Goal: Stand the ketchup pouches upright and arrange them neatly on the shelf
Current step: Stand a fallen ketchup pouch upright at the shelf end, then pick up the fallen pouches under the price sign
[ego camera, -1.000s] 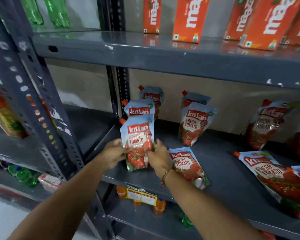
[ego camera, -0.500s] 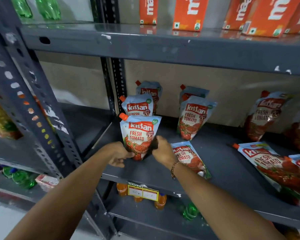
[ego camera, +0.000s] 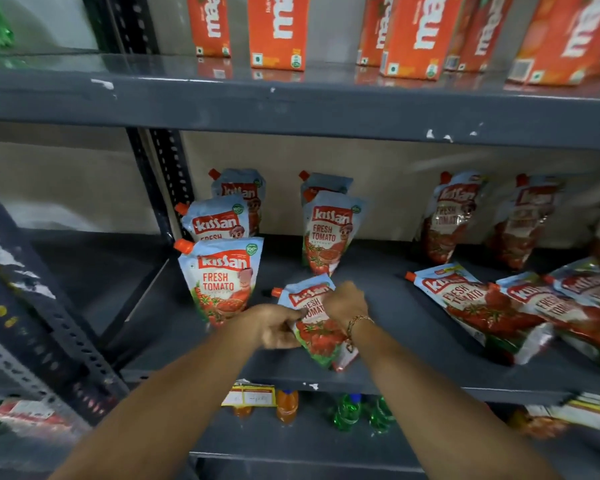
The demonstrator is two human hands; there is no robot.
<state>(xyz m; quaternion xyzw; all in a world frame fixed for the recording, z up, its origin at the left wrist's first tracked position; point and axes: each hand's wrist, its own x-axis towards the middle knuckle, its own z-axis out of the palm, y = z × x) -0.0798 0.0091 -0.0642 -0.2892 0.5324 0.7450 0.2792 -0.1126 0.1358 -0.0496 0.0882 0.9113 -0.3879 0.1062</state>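
Ketchup pouches with blue tops and orange caps sit on the grey middle shelf (ego camera: 388, 341). At the left, three stand upright in a row front to back, the front pouch (ego camera: 222, 278) free of my hands. Another pair stands upright further back (ego camera: 329, 233). One pouch (ego camera: 314, 323) lies flat near the shelf's front. My left hand (ego camera: 278, 327) grips its left edge and my right hand (ego camera: 345, 301) grips its upper right side. Three pouches lie flat at the right (ego camera: 478, 310), and two stand blurred against the back wall (ego camera: 451, 216).
The upper shelf (ego camera: 291, 105) overhangs closely and carries orange juice cartons (ego camera: 278, 29). A perforated steel upright (ego camera: 160, 181) bounds the shelf at the left. Below, small orange and green bottles (ego camera: 286, 407) and a yellow price tag (ego camera: 250, 396) show.
Both hands let go of the front-left pouch, which now stands upright, and moved right onto the pouch lying flat. The camera came closer.
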